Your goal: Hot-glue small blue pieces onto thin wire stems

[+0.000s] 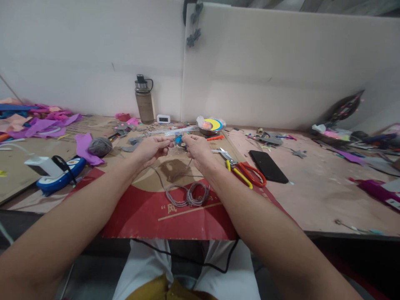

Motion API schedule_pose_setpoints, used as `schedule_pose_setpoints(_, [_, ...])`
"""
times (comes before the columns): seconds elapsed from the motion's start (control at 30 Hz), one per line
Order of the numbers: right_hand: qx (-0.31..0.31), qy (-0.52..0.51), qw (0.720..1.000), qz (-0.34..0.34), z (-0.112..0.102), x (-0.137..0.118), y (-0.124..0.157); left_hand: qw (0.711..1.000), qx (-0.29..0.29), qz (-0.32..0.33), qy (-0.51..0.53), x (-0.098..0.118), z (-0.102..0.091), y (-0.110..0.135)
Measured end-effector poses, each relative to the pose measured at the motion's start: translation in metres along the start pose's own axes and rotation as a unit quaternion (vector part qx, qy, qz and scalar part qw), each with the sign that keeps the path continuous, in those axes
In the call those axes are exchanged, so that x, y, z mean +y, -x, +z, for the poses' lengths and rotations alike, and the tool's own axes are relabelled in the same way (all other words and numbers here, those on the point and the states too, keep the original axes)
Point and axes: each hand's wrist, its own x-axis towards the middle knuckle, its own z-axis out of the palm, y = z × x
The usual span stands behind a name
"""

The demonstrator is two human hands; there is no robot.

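Observation:
Over the cardboard, my left hand [153, 149] is closed in a pinch, thumb against fingers. Whatever sits between those fingertips is too small to make out. My right hand [197, 149], also closed, pinches a small blue piece [178, 139] that faces the left fingertips. A thin grey cord [188, 199] lies in loose loops on the red part of the cardboard sheet [200, 227]. One strand of it rises toward my right hand, and another runs up below my left. Right of my right hand lie scissors [252, 175] with orange-red handles and a yellow-handled tool [240, 175].
A black phone [268, 166] lies at the right. Behind stand a water bottle [145, 102], a small white clock [163, 119] and a bowl [211, 130]. Leftward are grey yarn [100, 146], a blue power strip [51, 182] with a white charger [43, 166], and purple scraps [46, 127].

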Motion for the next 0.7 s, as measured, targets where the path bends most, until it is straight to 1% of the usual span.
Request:
schedule_pose_setpoints(0.2, [-0.001, 0.001, 1.0, -0.003, -0.0002, 0.0017, -0.0005, 0.997, 0.076, -0.015, 0.005, 0.0009, 0.0009, 0.0007])
schedule_pose_setpoints(0.37, [-0.003, 0.014, 1.0, -0.01, -0.0002, 0.0023, -0.0005, 0.997, 0.076, 0.0, 0.0, -0.0001, 0.0026, -0.0005])
schedule_pose_setpoints(0.5, [-0.001, 0.025, 1.0, -0.018, -0.0001, 0.0036, -0.0007, 0.994, 0.111, 0.0, 0.009, 0.0012, 0.0025, -0.0009])
schedule_pose_setpoints(0.57, [0.0, 0.029, 0.999, -0.022, -0.0002, 0.0041, -0.0008, 0.994, 0.104, 0.007, 0.025, 0.0022, 0.0022, -0.0003])
schedule_pose_setpoints(0.7, [-0.002, 0.034, 0.999, -0.027, -0.0006, 0.0045, -0.0009, 0.997, 0.071, 0.007, 0.03, 0.003, 0.0023, 0.0012])
